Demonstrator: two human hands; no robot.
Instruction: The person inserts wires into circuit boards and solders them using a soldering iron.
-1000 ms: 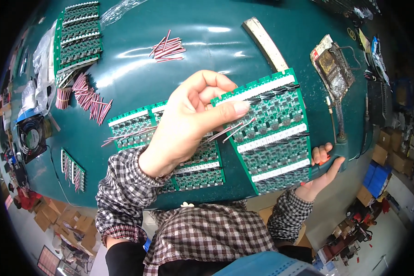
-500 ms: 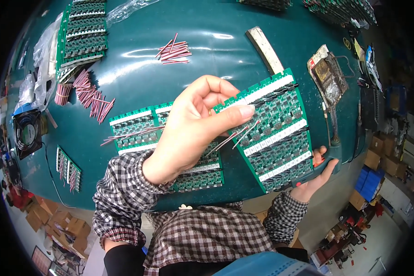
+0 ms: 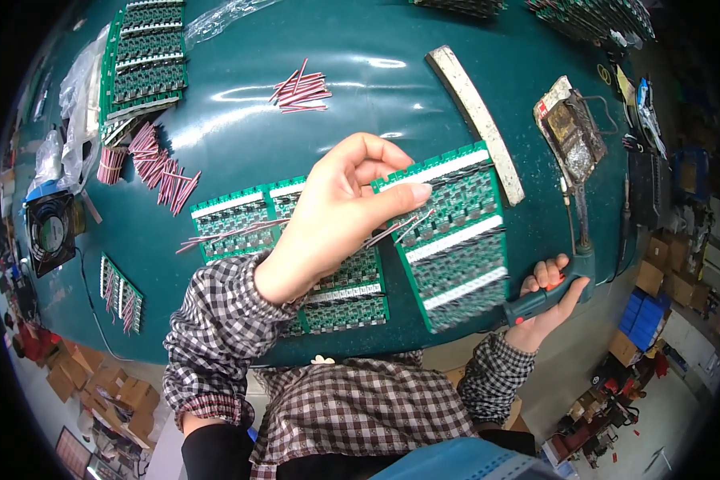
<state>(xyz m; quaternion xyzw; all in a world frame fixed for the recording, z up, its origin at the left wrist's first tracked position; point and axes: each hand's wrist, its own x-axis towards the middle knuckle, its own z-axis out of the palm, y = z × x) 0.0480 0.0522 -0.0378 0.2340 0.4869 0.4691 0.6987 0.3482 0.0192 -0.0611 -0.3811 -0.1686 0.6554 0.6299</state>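
Note:
My left hand [image 3: 340, 204] pinches the upper left corner of a green circuit board panel [image 3: 448, 228], thumb on top and fingers behind. The panel is tilted above the table, its lower part blurred by motion. Short red, black and white wires [image 3: 412, 226] stick out beside my thumb. My right hand [image 3: 546, 304] is wrapped around a dark green soldering gun [image 3: 586, 264] with a red trigger, its metal end pointing away from me. Beneath my left wrist lie more circuit boards [image 3: 232, 212], partly hidden, with loose wires [image 3: 236, 233] across them.
A pale worn strip [image 3: 476, 120] lies beyond the panel. A stained metal holder [image 3: 572, 132] stands at right. Bundled wires [image 3: 156, 160], a wire pile [image 3: 302, 90], stacked boards [image 3: 148, 60], a small fan [image 3: 50, 232] and a narrow board [image 3: 121, 292] sit elsewhere on the green table.
The panel has swung left and toward me, away from the soldering gun, uncovering more of the pale strip. My left hand has barely shifted; my right hand stays in place.

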